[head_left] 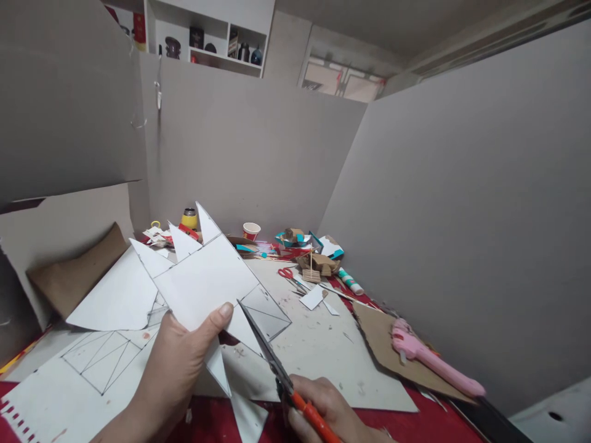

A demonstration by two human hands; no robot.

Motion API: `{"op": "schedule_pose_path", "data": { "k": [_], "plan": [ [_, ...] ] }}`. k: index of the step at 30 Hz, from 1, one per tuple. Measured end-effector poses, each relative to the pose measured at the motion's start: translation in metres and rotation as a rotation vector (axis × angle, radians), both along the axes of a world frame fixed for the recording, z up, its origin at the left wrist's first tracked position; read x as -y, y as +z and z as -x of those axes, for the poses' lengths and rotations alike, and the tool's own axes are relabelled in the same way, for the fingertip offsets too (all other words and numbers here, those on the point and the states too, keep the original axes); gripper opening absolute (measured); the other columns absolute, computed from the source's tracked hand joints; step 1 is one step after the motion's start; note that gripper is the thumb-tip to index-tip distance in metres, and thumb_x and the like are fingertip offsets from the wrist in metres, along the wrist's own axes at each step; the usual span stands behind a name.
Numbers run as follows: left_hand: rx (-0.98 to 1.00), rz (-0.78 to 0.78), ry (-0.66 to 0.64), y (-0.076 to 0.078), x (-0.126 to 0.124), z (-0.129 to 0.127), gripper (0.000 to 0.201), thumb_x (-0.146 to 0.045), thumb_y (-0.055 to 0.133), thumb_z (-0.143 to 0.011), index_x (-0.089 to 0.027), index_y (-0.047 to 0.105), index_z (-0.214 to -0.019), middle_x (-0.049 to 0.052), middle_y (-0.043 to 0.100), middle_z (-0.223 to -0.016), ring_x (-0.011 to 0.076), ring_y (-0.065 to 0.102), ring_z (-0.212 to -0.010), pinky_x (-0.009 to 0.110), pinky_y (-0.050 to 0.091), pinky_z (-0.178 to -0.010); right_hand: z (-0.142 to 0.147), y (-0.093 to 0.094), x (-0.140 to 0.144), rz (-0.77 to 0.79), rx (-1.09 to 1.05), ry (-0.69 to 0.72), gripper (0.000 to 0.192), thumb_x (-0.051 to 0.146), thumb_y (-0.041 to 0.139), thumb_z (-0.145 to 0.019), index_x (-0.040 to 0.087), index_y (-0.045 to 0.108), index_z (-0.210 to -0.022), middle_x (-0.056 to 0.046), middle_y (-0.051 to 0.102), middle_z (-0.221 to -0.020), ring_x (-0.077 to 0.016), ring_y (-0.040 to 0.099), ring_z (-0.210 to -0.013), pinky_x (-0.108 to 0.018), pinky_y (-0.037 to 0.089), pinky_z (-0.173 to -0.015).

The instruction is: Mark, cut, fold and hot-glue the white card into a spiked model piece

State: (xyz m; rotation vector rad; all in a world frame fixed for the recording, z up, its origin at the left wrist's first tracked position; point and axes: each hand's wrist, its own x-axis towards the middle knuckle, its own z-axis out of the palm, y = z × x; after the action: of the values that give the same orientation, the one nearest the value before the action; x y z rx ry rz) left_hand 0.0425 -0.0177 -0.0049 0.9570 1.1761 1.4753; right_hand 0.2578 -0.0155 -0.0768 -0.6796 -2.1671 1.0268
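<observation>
Grey partition boards wall a cluttered surface [323, 344]; left hand [173, 363] pinches a white card cutout [207, 277] raised above it, right hand [330, 409] grips orange-handled scissors [277, 366], blades at its edge

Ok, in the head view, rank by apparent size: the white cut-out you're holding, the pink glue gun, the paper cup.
1. white cut-out, though nearness to the camera inflates it
2. pink glue gun
3. paper cup, farthest away
</observation>
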Motion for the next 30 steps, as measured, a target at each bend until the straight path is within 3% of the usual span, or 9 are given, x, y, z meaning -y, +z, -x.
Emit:
{"op": "schedule_pose_path", "data": {
  "k": [5,9,13,17,20,24,27,30],
  "plan": [
    [0.035,-0.003,-0.027,0.002,-0.001,0.003,0.033,-0.047,0.08,-0.064,-0.015,0.069,-0.069,0.004,0.068,-0.058,0.0172,0.06,-0.052,0.025,0.047,-0.049,-0.001,0.004,-0.001,0.014,-0.015,0.021,0.037,0.052,0.04,-0.094,0.021,0.037,-0.075,0.006,0.033,-0.057,-0.007,0.025,-0.046,-0.02,0.024,-0.041],
    [0.057,-0.019,-0.05,0.0,-0.001,0.003,0.034,-0.046,0.08,-0.066,-0.015,0.071,-0.078,0.004,0.07,-0.064,0.0172,0.06,-0.056,0.026,0.049,-0.052,0.0,0.015,0.0,0.091,0.028,0.026,0.044,0.061,0.04,-0.091,0.02,0.038,-0.074,0.004,0.036,-0.059,-0.0083,0.03,-0.051,-0.021,0.026,-0.045],
    [0.06,-0.065,0.037,0.001,-0.004,0.007,0.032,-0.043,0.079,-0.07,-0.014,0.071,-0.08,0.004,0.072,-0.073,0.0176,0.063,-0.065,0.027,0.052,-0.062,-0.003,0.021,0.0,0.067,0.06,0.024,0.046,0.063,0.039,-0.091,0.02,0.037,-0.073,0.005,0.03,-0.06,-0.0085,0.025,-0.052,-0.021,0.023,-0.044],
    [0.215,-0.151,0.14,0.008,-0.01,0.017,0.028,-0.036,0.081,-0.07,-0.014,0.071,-0.086,0.004,0.073,-0.084,0.0179,0.065,-0.069,0.028,0.055,-0.063,-0.009,0.012,-0.002,0.07,0.027,-0.016,0.044,0.06,0.042,-0.09,0.02,0.041,-0.073,0.005,0.033,-0.059,-0.0088,0.026,-0.052,-0.022,0.024,-0.045],
    [0.24,-0.174,0.14,0.011,-0.012,0.023,0.026,-0.033,0.081,-0.069,-0.015,0.071,-0.086,0.003,0.073,-0.087,0.0174,0.065,-0.071,0.028,0.056,-0.066,-0.015,-0.001,-0.004,0.132,-0.178,-0.106,0.044,0.061,0.049,-0.087,0.019,0.048,-0.074,0.004,0.04,-0.057,-0.0096,0.034,-0.049,-0.022,0.029,-0.044],
    [0.107,-0.077,0.0,0.01,-0.011,0.02,0.025,-0.035,0.081,-0.068,-0.015,0.072,-0.08,0.002,0.07,-0.069,0.015,0.061,-0.058,0.025,0.053,-0.057,-0.019,-0.01,-0.006,0.318,-0.541,-0.326,0.037,0.055,0.056,-0.086,0.019,0.053,-0.088,0.005,0.045,-0.055,-0.0107,0.042,-0.047,-0.023,0.039,-0.048],
    [0.03,-0.003,-0.171,0.007,-0.006,0.01,0.026,-0.036,0.081,-0.067,-0.015,0.073,-0.081,0.005,0.072,-0.072,0.0183,0.064,-0.062,0.027,0.053,-0.06,-0.016,-0.002,-0.007,0.413,-0.581,-0.401,0.035,0.051,0.064,-0.083,0.019,0.052,-0.092,0.004,0.053,-0.059,-0.0133,0.052,-0.053,-0.026,0.047,-0.055],
    [-0.004,0.05,-0.355,0.002,-0.001,-0.001,0.033,-0.036,0.079,-0.068,-0.016,0.074,-0.094,0.009,0.075,-0.084,0.0236,0.068,-0.073,0.032,0.054,-0.068,-0.009,0.012,-0.005,0.504,-0.529,-0.337,0.037,0.051,0.068,-0.08,0.017,0.054,-0.089,0.002,0.058,-0.065,-0.0099,0.051,-0.05,-0.022,0.044,-0.05]
  ]
}}
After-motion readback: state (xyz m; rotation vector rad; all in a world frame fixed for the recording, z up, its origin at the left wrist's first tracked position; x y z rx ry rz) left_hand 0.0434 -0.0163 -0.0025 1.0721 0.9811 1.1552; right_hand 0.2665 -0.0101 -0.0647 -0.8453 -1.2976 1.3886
